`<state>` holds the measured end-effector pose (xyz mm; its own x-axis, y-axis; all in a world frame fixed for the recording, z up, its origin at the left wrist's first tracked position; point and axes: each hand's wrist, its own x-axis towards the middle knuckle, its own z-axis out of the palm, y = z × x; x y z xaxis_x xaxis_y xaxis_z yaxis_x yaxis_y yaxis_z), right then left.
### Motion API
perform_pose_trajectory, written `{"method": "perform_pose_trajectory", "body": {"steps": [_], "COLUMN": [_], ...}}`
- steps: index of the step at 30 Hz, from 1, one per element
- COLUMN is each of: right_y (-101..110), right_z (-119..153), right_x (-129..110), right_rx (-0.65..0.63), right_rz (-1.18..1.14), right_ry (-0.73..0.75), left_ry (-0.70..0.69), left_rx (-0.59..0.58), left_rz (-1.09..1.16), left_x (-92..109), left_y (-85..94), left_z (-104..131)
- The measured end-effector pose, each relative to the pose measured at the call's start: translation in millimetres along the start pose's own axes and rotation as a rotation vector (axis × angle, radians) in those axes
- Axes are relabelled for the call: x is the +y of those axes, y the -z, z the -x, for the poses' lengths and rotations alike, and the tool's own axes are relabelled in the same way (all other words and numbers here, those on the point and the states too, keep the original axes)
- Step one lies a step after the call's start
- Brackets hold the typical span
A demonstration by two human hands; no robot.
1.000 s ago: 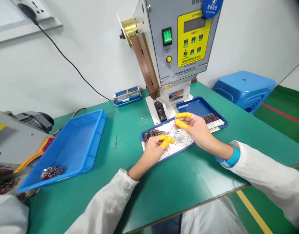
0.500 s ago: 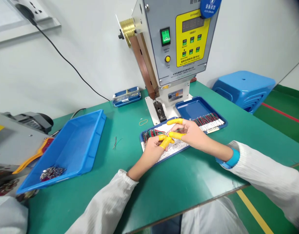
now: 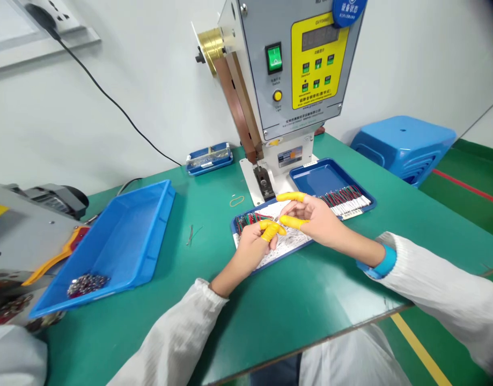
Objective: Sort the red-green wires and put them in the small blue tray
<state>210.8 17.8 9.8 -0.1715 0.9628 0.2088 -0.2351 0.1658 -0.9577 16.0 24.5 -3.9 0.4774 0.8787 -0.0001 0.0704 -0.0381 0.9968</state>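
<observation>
My left hand (image 3: 254,242), with yellow finger covers, is closed over the near tray (image 3: 284,252), its thumb and finger pinched on something too small to make out. Facing it from the right is my right hand (image 3: 314,217), also in yellow covers, its index finger and thumb apart and its other fingers curled. Red, green and black wires with white ends lie in the tray under both hands. Behind my right hand, a second blue tray (image 3: 318,177) holds a row of wires with white ends (image 3: 353,205). The crimping machine (image 3: 262,182) stands just beyond the trays.
A large blue bin (image 3: 121,236) at the left holds a small heap of metal parts (image 3: 87,285). Loose wires (image 3: 190,235) and a rubber band (image 3: 237,201) lie on the green table (image 3: 310,311). A blue stool (image 3: 403,142) stands at the right.
The fingertips of my two hands have moved slightly apart. My right thumb and index finger are spread a little wider, and my left fingertips have shifted a little up.
</observation>
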Motion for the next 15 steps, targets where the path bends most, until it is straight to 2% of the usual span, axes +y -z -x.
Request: {"method": "perform_pose_trajectory", "body": {"steps": [3,6,15], "right_y": [-0.7,0.1,-2.9], "right_z": [1.4,2.1,4.8], "right_x": [-2.4,-2.3,1.7], "right_rx": [-0.03,-0.002,-0.019], "right_rz": [-0.001,0.018,0.087], "right_ry": [0.013,0.031,0.049], "left_ry": [-0.004,0.028,0.073], "left_rx": [-0.01,-0.009,-0.023], "left_rz": [-0.026,-0.045,0.035], "left_x": [-2.7,-4.7,-4.8], "left_y": [1.7,3.3,1.1], "left_z": [0.5,0.7,-1.1]}}
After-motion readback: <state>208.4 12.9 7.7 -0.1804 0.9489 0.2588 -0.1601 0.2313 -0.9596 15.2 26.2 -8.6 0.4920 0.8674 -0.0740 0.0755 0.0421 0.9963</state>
